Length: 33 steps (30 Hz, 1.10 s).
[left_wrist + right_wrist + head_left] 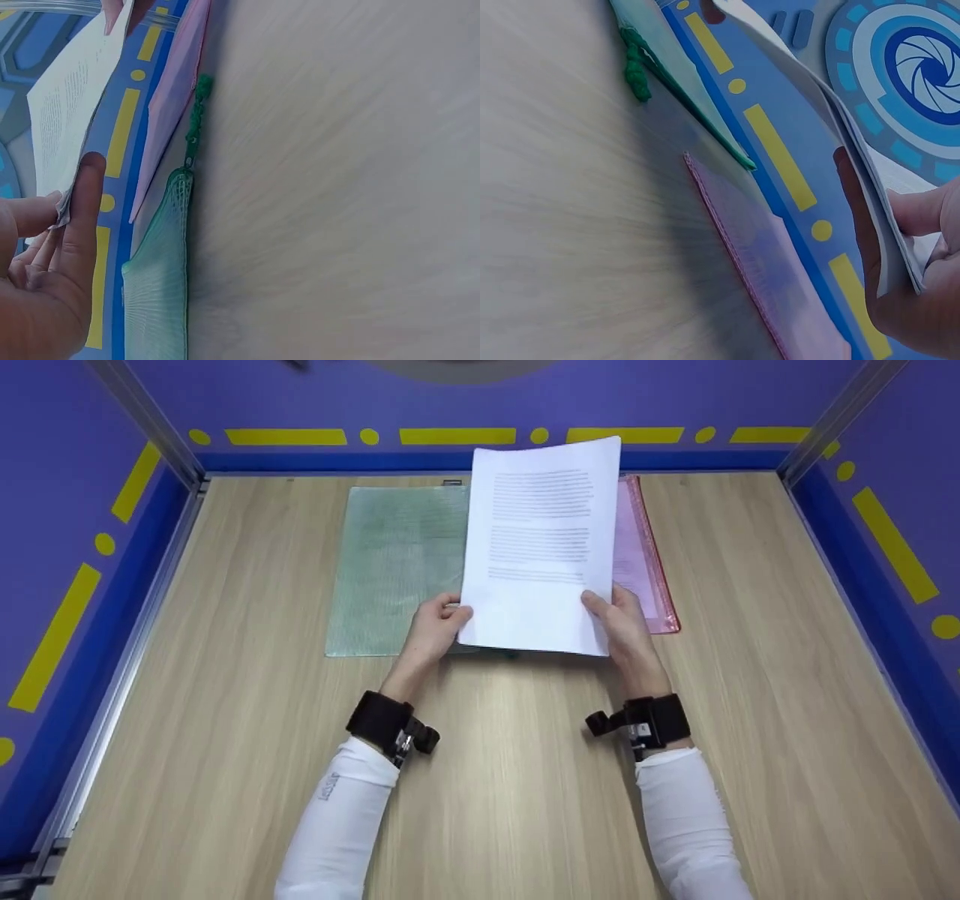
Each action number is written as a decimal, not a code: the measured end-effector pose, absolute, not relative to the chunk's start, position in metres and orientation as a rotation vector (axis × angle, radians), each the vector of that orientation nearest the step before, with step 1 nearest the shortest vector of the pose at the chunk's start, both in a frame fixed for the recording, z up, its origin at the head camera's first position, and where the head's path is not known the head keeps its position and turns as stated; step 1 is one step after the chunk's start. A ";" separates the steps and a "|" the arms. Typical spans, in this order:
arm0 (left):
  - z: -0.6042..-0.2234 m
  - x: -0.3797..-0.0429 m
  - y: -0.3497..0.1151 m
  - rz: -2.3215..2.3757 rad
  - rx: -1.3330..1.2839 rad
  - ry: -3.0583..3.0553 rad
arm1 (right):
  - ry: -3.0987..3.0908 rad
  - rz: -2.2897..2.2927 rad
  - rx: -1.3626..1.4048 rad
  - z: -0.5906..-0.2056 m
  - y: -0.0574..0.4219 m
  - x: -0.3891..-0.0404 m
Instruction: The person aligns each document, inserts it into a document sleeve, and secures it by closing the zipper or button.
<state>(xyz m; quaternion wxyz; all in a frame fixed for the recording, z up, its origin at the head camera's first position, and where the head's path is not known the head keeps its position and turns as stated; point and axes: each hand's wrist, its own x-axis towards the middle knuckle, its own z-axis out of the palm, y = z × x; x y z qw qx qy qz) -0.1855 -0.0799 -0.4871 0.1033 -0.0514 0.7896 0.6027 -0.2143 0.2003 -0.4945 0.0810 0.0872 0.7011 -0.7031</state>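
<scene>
A thin stack of printed paper sheets is held up over the table, tilted toward the head camera. My left hand pinches its lower left edge between thumb and fingers. At the lower right edge, my right hand grips it, thumb in front and fingers behind. The right wrist view shows several layered sheets between thumb and fingers. Behind the paper lie a green mesh zipper pouch on the left and a pink zipper pouch on the right, each partly hidden by the sheets.
The pouches lie near the back of the wooden table. A green zipper pull hangs off the green pouch's end. Blue walls with yellow marks enclose the table at the back and both sides.
</scene>
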 end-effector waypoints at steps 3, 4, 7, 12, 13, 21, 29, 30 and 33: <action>-0.483 -0.188 -0.078 1.694 -0.138 2.376 | 2.095 -2.113 0.280 -0.495 0.206 -0.216; -0.482 -0.189 -0.077 1.654 -0.133 2.405 | 2.089 -2.122 0.291 -0.495 0.208 -0.216; -0.480 -0.192 -0.074 1.492 -0.106 2.537 | 2.094 -2.142 0.343 -0.494 0.214 -0.218; -0.482 -0.195 -0.069 1.234 -0.019 2.745 | 2.067 -2.179 0.420 -0.494 0.223 -0.219; -0.482 -0.195 -0.068 1.187 0.001 2.782 | 2.054 -2.183 0.436 -0.495 0.224 -0.220; -0.490 -0.199 -0.061 0.862 0.063 2.990 | 1.986 -2.218 0.544 -0.498 0.232 -0.222; -0.499 -0.200 -0.057 0.632 0.040 2.979 | 1.938 -2.263 0.519 -0.504 0.231 -0.223; -0.500 -0.200 -0.057 0.609 0.043 2.970 | 1.944 -2.252 0.529 -0.505 0.231 -0.223; -0.501 -0.199 -0.059 0.570 0.050 2.951 | 1.970 -2.214 0.554 -0.506 0.231 -0.224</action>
